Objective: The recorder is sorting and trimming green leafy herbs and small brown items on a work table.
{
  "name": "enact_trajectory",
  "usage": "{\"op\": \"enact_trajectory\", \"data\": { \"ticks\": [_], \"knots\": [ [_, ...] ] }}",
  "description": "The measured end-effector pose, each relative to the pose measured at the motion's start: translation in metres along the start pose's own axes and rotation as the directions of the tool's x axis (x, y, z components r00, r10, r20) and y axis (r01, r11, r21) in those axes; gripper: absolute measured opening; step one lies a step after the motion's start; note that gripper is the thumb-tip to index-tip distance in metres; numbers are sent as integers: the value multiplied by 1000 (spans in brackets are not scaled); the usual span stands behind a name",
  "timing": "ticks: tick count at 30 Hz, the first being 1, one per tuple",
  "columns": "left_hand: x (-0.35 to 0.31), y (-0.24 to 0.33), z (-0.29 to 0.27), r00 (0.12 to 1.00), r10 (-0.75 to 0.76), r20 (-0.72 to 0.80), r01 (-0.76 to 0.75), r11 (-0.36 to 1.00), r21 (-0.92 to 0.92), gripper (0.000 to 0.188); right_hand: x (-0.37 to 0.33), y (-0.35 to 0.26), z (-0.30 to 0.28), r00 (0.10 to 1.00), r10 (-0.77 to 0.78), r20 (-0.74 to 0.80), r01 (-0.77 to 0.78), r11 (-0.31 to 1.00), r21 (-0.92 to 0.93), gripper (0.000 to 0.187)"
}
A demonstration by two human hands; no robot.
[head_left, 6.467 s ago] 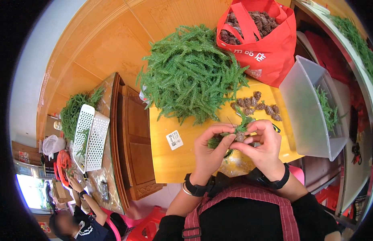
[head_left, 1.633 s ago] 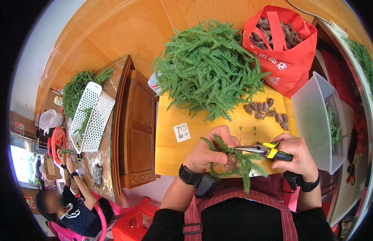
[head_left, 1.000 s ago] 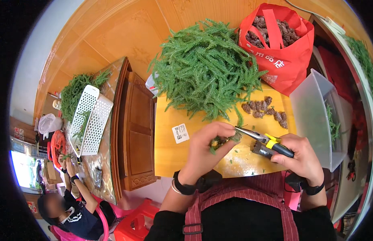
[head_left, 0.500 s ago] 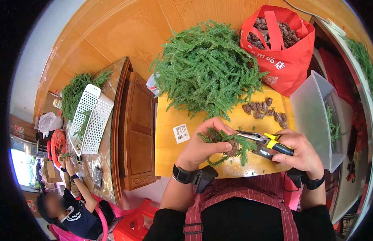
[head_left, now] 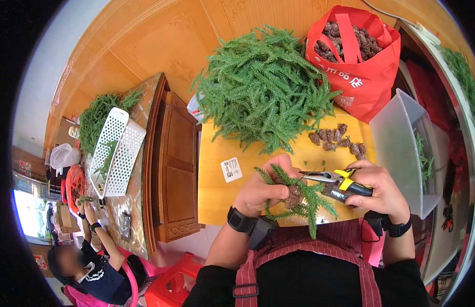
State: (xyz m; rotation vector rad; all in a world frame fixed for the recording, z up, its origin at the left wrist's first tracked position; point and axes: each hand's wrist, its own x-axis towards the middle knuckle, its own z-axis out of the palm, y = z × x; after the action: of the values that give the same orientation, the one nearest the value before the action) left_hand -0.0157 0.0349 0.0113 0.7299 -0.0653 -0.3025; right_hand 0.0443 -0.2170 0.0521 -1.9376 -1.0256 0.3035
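Observation:
Near the table's front edge, my left hand [head_left: 264, 190] grips a green artificial pine sprig [head_left: 310, 200] with a brown pine cone [head_left: 293, 197] at its middle. The sprig's branches fan out beyond my thumb and fingers. My right hand [head_left: 382, 189] is closed around yellow-and-black handled pliers [head_left: 345, 180]. Their metal jaws point left, close by the top of the sprig; whether they touch it I cannot tell. Several loose pine cones [head_left: 330, 137] lie on the table just beyond the pliers.
A large heap of green pine sprigs [head_left: 263, 92] covers the table's far side. Behind it on the right stands a red bag [head_left: 358, 87] full of pine cones. A clear plastic bin [head_left: 401, 148] is at the right, a white label [head_left: 231, 170] at the left. Another person [head_left: 102, 271] works far left.
The sprig and cone have turned in my left hand, so the branches now spread lower and further right. My right hand and the pliers have barely moved.

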Motion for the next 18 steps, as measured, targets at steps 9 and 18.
{"op": "enact_trajectory", "data": {
  "ticks": [9, 18],
  "knots": [
    [1, -12, -2, 998, 11, 57, -9, 999, -33, 40, -1, 14, 0, 997, -64, 50, 58, 991, 122, 37],
    [-2, -7, 0, 991, 15, 130, 3, 991, -131, 37, -5, 20, -4, 995, 7, 98, -14, 998, 68, 15]
  ]
}}
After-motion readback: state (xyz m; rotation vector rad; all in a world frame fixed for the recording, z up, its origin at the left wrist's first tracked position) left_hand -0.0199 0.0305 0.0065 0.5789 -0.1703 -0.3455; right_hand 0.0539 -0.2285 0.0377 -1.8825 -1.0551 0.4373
